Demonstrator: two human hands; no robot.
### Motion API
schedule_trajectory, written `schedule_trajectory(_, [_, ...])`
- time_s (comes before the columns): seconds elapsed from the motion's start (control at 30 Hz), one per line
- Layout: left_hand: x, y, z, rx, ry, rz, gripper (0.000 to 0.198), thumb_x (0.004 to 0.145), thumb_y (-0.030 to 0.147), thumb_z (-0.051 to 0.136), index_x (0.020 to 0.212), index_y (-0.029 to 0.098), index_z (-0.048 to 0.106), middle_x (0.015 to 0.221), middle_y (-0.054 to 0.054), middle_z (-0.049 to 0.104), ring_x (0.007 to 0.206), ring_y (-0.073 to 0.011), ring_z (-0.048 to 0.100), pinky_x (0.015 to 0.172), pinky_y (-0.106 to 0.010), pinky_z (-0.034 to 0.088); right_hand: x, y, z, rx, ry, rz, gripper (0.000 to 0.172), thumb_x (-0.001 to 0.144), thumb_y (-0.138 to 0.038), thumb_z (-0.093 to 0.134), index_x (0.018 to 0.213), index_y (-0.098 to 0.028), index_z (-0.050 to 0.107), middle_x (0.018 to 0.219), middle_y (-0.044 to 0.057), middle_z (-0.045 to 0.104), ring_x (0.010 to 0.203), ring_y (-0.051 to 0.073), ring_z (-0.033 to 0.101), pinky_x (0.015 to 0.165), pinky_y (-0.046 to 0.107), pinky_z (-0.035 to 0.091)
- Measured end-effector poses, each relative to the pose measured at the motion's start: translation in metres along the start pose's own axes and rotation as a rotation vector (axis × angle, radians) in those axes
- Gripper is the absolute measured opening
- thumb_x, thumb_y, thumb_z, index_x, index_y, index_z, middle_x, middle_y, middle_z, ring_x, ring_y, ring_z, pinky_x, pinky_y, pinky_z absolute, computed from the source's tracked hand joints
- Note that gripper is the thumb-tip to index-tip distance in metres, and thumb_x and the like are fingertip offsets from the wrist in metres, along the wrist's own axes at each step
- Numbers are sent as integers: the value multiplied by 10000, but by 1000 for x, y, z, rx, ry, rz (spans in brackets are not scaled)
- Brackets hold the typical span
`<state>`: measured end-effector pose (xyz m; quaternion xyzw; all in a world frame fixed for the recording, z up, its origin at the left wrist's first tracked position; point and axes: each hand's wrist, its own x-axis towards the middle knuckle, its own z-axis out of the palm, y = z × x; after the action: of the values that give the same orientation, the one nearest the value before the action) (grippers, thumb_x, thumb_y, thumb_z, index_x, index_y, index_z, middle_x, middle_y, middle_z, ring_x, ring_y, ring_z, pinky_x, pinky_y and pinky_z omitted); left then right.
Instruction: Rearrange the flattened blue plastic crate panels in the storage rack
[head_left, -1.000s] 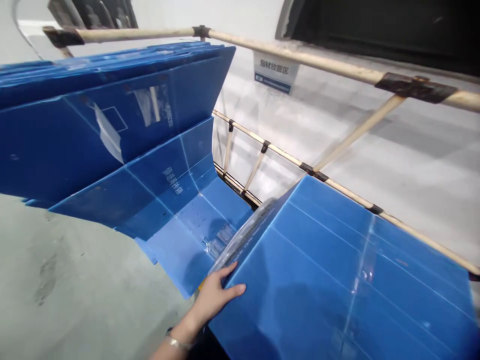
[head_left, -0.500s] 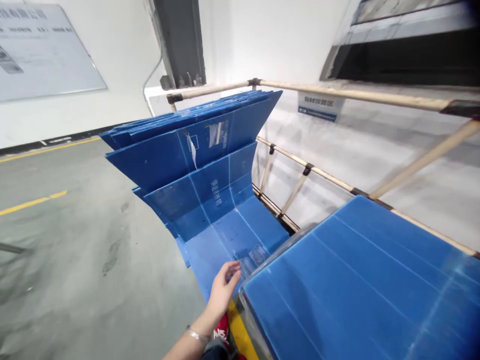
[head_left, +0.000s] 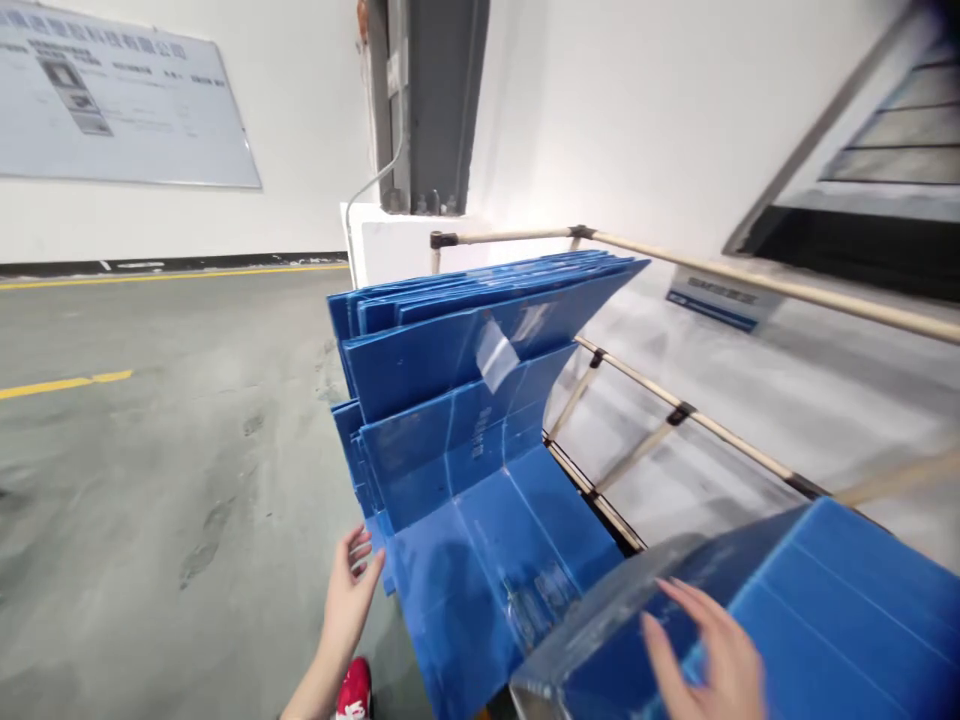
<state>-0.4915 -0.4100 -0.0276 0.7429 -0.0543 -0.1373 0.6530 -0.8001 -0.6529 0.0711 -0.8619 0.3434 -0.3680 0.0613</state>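
My left hand [head_left: 349, 592] hangs open beside the left edge of a blue corrugated plastic sheet [head_left: 495, 560] that lies flat on the rack floor; it touches nothing that I can see. My right hand [head_left: 709, 655] lies flat and open, a little blurred, on top of a stack of blue flattened boxes [head_left: 825, 610] at the lower right. A second stack of folded blue plastic boxes [head_left: 465, 340] leans upright against the far end of the rack.
A cream pipe rack [head_left: 675, 262] with black joints fences the stacks along a white wall. A blue-and-white sign [head_left: 712, 300] hangs on the rail. Grey concrete floor [head_left: 150, 450] with a yellow line spreads left. A red shoe [head_left: 352, 692] shows below.
The view has pulled back and up. My left hand has come off the near stack and drifted left. My right hand has come into view on top of that stack.
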Motion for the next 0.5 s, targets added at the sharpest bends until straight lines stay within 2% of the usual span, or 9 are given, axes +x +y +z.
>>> schedule_trajectory(0.13, [74,23,-20,57,-52,22,708,641,492,675,1224,168,436,1222,-156,550,1076,-295,555,918,-483,449,73,-89,103,26,-205,-213,438,866,-384,463,1275,-232,427,1282,114,501,1201,291,465,1000,492,382])
schedule_trajectory(0.23, [114,32,-28,103,-115,-3,753,664,464,661,1297,161,388,1325,-172,475,1115,-301,533,938,-481,431,124,-133,161,-62,-328,-319,504,860,-334,452,1340,-201,372,1352,115,462,1258,271,413,1017,451,365])
schedule_trajectory(0.37, [151,30,-20,117,-187,7,803,695,412,660,1383,187,313,1437,-161,362,1226,-305,463,1006,-471,387,184,-167,221,-160,-434,-416,552,825,-279,470,1360,-182,372,1394,98,446,1299,253,365,1011,420,352])
schedule_trajectory(0.5, [175,24,-2,63,-205,79,838,692,343,683,1417,193,290,1491,-131,308,1348,-296,332,1110,-437,282,219,-178,277,-197,-519,-507,584,801,-249,477,1370,-176,370,1412,79,441,1325,241,329,1032,431,307])
